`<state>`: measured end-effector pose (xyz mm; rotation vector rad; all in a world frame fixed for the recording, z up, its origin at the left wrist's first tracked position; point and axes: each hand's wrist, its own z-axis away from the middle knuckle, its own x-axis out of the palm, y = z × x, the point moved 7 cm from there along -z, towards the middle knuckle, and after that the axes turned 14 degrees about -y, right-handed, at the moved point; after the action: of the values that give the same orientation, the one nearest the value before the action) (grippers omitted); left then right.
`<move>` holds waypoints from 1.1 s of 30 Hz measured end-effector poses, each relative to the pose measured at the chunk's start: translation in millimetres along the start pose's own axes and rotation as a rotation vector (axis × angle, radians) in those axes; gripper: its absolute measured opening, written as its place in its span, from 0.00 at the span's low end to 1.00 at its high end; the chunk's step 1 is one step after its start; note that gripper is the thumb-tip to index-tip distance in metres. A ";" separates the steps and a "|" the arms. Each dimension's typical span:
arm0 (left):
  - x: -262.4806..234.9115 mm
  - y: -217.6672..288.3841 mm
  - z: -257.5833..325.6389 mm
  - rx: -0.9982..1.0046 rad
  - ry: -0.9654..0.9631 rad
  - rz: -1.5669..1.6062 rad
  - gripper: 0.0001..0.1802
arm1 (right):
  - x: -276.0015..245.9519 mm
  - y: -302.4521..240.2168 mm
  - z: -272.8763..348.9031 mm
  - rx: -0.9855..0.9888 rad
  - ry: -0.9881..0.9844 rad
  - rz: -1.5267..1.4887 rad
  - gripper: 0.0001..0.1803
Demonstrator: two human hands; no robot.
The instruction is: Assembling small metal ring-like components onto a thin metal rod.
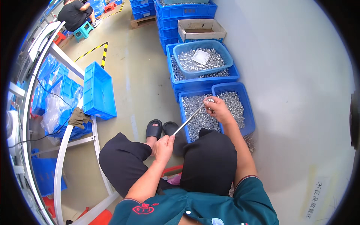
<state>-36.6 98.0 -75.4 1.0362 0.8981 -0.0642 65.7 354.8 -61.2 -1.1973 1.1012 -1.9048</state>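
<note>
My left hand (164, 149) is closed around the near end of a thin metal rod (189, 119), above my left knee. The rod slants up and away to my right hand (218, 111), which is closed at its far end. Between the right fingertips is a small silvery metal piece (210, 100), touching the rod's tip; its exact shape is too small to tell. Below that hand stands a blue crate (182, 114) of small shiny metal parts. Beside it, a blue basket (250, 120) holds more such parts.
Farther off, a light-blue basket (210, 71) of metal parts, with a white card (201, 57), sits in a blue crate (232, 76). Stacked crates and a pale box (198, 35) stand behind. A white wall is on the right; a white-framed table (63, 159) and blue crate (88, 88) are left.
</note>
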 end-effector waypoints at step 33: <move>5.6 -8.6 -2.4 0.055 -0.061 0.166 0.24 | 0.7 10.5 1.9 0.073 -0.131 -0.695 0.10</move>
<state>-38.2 97.2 -85.7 1.1503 0.7558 0.0186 67.9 348.8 -69.7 -1.7918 0.5678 -2.2867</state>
